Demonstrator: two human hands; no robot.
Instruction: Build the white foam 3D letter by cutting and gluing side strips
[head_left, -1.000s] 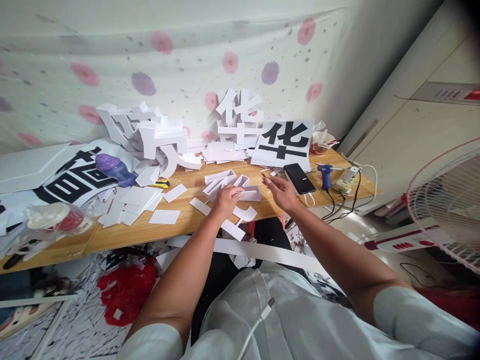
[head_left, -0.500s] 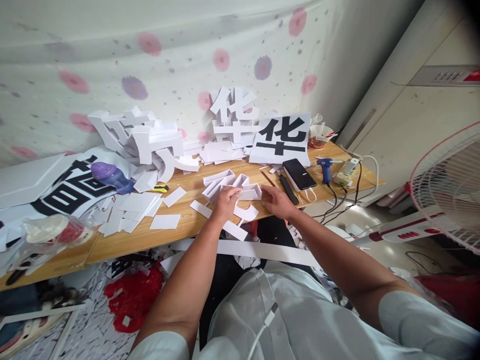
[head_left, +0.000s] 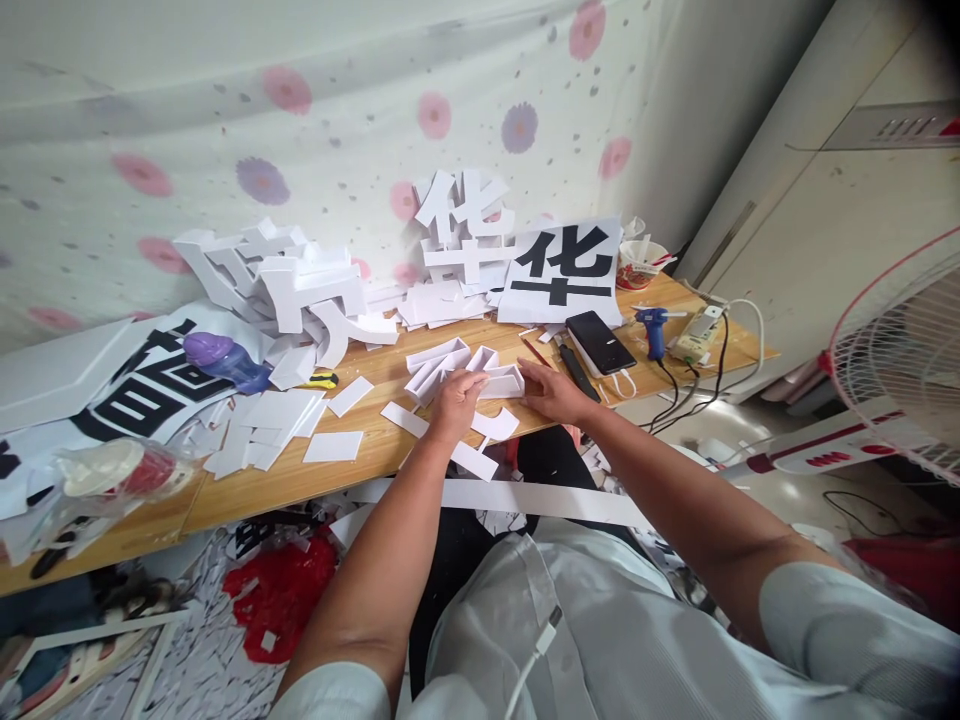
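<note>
A white foam-board hollow shape [head_left: 504, 383] with raised side walls lies near the table's front edge, between my hands. My left hand [head_left: 456, 402] is closed, thumb and fingers pinching its left part; the fingertips are partly hidden. At the right end, my right hand [head_left: 556, 393] has its fingers stretched out and thumb apart, touching or very close to the end wall. More walled channels of the same board [head_left: 439, 362] stand just beyond my left hand. In front lie a curved white offcut [head_left: 498, 425] and a flat white strip [head_left: 474, 462].
A black phone [head_left: 600, 342], a blue glue gun [head_left: 654, 330] and a power strip [head_left: 697, 335] with cables are on the right. White built characters [head_left: 465, 225] and a printed sheet [head_left: 564, 270] stand behind. A yellow cutter [head_left: 324, 380] lies left; a fan [head_left: 900, 350] stands right.
The camera view has shifted slightly. Both hands stay at the foam-board shape, with the right fingers a little straighter along its right end.
</note>
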